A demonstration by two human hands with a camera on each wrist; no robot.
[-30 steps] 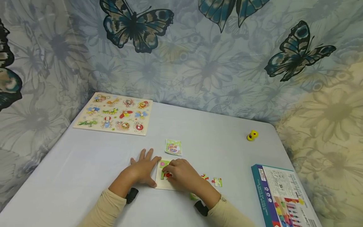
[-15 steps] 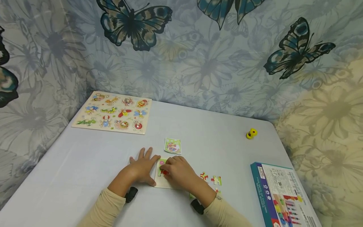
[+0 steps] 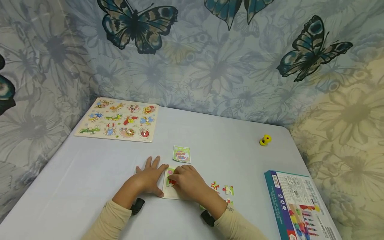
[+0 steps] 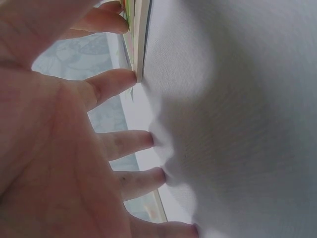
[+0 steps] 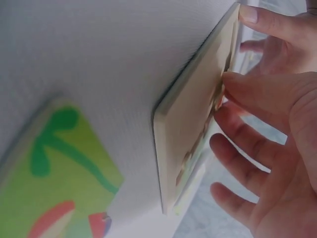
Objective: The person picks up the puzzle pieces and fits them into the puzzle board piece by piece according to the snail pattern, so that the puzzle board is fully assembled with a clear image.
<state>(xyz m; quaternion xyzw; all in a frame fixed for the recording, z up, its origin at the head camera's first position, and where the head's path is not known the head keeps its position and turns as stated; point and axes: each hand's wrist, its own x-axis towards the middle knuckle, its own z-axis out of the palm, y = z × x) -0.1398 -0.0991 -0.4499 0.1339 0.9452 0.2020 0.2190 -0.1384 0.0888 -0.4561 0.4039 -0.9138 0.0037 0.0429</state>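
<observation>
A small wooden puzzle board point(image 3: 172, 194) lies on the white table, with colourful pieces point(image 3: 169, 172) in its upper left part. My left hand point(image 3: 147, 180) has its fingers spread; the thumb and index finger touch the board's left side, and the other fingertips rest on the cloth in the left wrist view. Over the board, my right hand point(image 3: 190, 183) pinches a puzzle piece between thumb and index finger, low against the board point(image 5: 193, 99). Fingers hide most of that piece. Loose puzzle pieces point(image 3: 228, 190) lie right of the board; a green one point(image 5: 74, 148) is close in the right wrist view.
A small picture card point(image 3: 181, 154) lies just beyond the board. At the back left is a large insect peg puzzle point(image 3: 117, 120). A yellow toy figure point(image 3: 265, 140) stands at the far right, and a flat box point(image 3: 303, 203) lies at the right edge.
My right hand has shifted slightly over the board, its fingertips covering more of the pieces there. The left hand stays in place at the board's edge. The head view has moved slightly.
</observation>
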